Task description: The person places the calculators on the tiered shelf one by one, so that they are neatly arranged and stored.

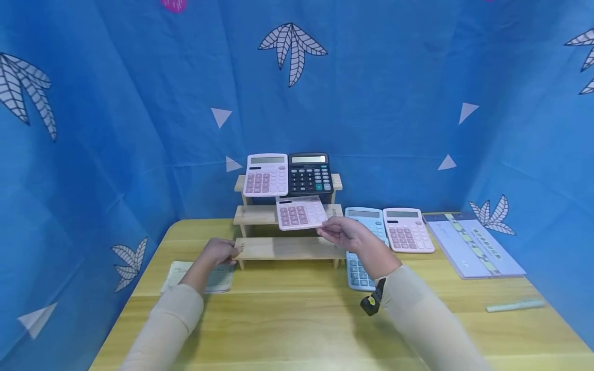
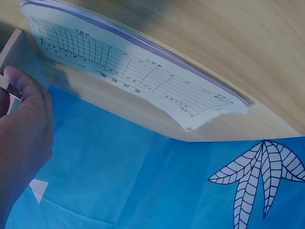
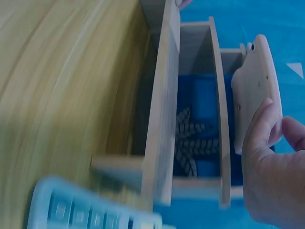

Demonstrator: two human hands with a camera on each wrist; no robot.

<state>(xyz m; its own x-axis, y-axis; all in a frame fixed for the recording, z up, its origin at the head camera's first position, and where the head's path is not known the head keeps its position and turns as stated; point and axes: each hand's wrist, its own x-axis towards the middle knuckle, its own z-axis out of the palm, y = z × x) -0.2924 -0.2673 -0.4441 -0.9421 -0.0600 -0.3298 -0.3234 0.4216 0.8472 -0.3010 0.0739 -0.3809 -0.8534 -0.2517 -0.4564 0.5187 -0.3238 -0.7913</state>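
Note:
My right hand (image 1: pixel 345 236) pinches the lower right corner of a pink-and-white calculator (image 1: pixel 300 213) in front of the middle tier of a wooden step rack (image 1: pixel 287 248). Seen from the right wrist, that calculator (image 3: pixel 257 90) is side-on, fingers on its back and thumb on the other side. My left hand (image 1: pixel 220 251) grips the left end of the rack's lowest shelf; in the left wrist view the fingers (image 2: pixel 28 95) curl round the wood. Another pink calculator (image 1: pixel 266 175) and a black calculator (image 1: pixel 310 174) stand side by side on the top tier.
Right of the rack lie blue calculators (image 1: pixel 359 275), partly behind my right arm, and a pink calculator (image 1: pixel 408 230). Farther right are a notebook stack (image 1: pixel 464 247) and a pale green pen (image 1: pixel 515 306). A receipt pad (image 1: pixel 220 281) lies at left. A blue curtain (image 1: pixel 394 103) hangs behind.

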